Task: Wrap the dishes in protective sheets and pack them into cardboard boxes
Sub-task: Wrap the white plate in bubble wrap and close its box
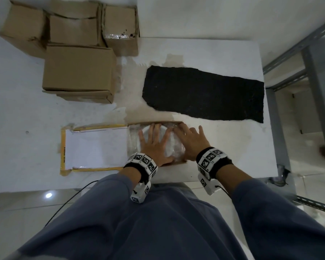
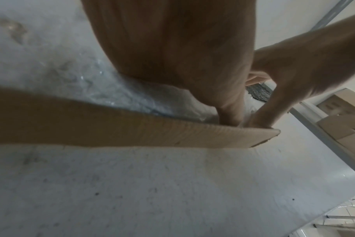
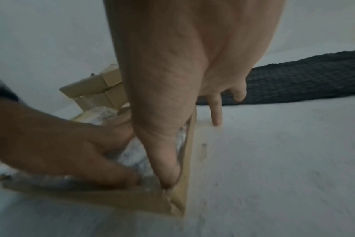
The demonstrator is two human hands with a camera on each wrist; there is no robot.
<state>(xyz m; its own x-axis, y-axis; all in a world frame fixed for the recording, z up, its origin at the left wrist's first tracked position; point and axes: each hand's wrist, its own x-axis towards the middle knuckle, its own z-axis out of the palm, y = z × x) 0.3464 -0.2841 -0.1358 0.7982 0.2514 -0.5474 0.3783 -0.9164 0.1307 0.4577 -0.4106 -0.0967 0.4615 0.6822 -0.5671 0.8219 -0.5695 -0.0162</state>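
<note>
Over at the far left of the table (image 1: pixel 223 53) sits a cluster of cardboard boxes (image 1: pixel 77 68); the nearest looks closed, and the one at the right end of the cluster (image 1: pixel 120 25) shows something shiny and clear near its top, though what is inside any of them I cannot tell. Closer in, a box lid (image 1: pixel 96 147) lies folded out flat, white inside with yellow tape round its edge, hinged to the shallow open box (image 1: pixel 156 123) just to its right. In that box lies the wrapped dish (image 1: pixel 170 147), a white round thing under clear bubble sheeting, so the wrapping of this one looks done and it is already in its box. The left hand (image 1: pixel 154 143) rests flat on it, fingers spread and straight, pressing rather than gripping. The right hand (image 1: pixel 190 141) is likewise spread; the thumb (image 3: pixel 166 166) is tucked down inside the near right corner, easing the sheeting against the cardboard wall, while the outer fingers reach over onto the table. Further right lies a black mat (image 1: pixel 203 92), with nothing on it. What seems left is folding the lid over and closing up.
</note>
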